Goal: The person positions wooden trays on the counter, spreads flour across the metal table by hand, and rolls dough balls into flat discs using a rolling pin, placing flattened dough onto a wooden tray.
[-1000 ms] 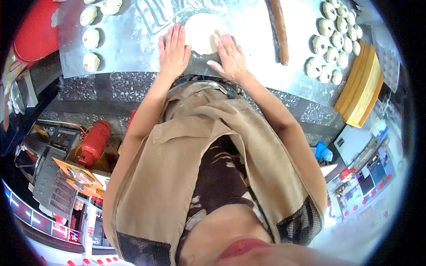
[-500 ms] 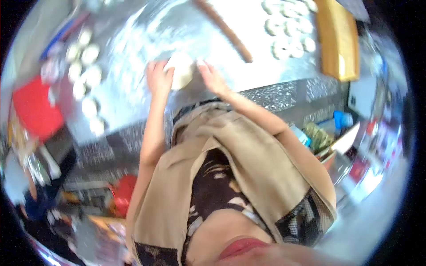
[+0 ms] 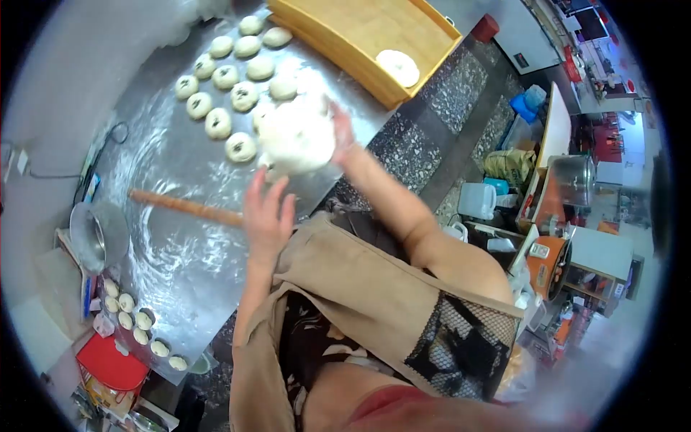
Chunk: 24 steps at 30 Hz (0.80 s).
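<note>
A flat round of white dough [image 3: 299, 138] is lifted above the metal worktop, blurred by motion. My right hand [image 3: 342, 135] grips its right edge. My left hand [image 3: 266, 209] is just below the dough's lower left edge, fingers apart and pointing up toward it, with nothing visibly held. Beside that hand lies a long brown rolling pin [image 3: 186, 207], its right end hidden behind the hand. Several filled dough balls [image 3: 240, 147] with dark spots on top sit to the left of the dough and beyond it.
A yellow wooden tray [image 3: 360, 36] at the top holds one flat dough round [image 3: 398, 68]. More dough balls [image 3: 142, 319] lie at the worktop's lower left, near a metal bowl [image 3: 98, 236] and a red lid-like object [image 3: 113, 362]. The worktop [image 3: 180, 252] is floured.
The view has swung right toward the wooden tray. The dough, earlier flat on the worktop between both hands, is now raised in my right hand, and my left hand has come away from it.
</note>
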Tool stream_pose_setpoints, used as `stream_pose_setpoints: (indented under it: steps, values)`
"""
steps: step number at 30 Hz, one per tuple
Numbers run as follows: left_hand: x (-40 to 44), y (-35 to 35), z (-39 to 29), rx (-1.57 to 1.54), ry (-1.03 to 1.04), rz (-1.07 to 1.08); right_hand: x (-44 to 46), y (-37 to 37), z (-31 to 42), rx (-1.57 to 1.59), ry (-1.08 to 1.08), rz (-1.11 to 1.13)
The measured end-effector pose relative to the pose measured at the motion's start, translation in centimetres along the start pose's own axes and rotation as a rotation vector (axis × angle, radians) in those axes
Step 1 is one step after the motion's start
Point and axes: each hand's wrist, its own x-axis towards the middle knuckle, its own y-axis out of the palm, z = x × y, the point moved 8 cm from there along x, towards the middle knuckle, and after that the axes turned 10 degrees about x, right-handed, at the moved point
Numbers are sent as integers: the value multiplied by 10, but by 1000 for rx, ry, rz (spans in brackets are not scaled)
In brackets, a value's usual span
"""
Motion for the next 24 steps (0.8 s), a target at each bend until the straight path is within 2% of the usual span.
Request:
stream_pose_setpoints:
  steps: [1, 2, 4, 6, 7, 9, 10, 11, 12, 16, 18, 23, 24]
  values:
    - [8, 19, 4, -76, -112, 64, -9, 8, 58, -180, -82, -105]
    - [18, 28, -3, -72, -112, 78, -18, 15, 118, -365, -160, -210]
    - [37, 39, 2, -74, -271, 26, -33, 39, 209, -415, -110, -173]
    - [54, 49, 2, -53, -306, 25, -41, 18, 323, -606, -174, -346]
    - [58, 51, 5, -36, -343, 14, -41, 16, 358, -597, -164, -357]
    - [61, 58, 8, 0, -365, 34, -58, -11, 428, -859, -168, -774]
    - [62, 61, 7, 33, -368, 42, -59, -15, 451, -853, -155, -780]
    - [61, 63, 6, 10, -398, 29, -61, -14, 476, -1154, -122, -804]
    - [60, 67, 4, 16, -403, 33, -61, -8, 488, -1457, -87, -812]
    - [45, 73, 3, 35, -471, 25, -68, -11, 511, -1516, -54, -915]
    - [40, 72, 0, 77, -482, 28, -63, -6, 521, -1674, -151, -912]
    - [16, 57, 4, 165, -473, 4, -64, -12, 545, -1644, -248, -842]
    - [8, 52, 9, 186, -500, -11, -68, -12, 546, -1669, -283, -933]
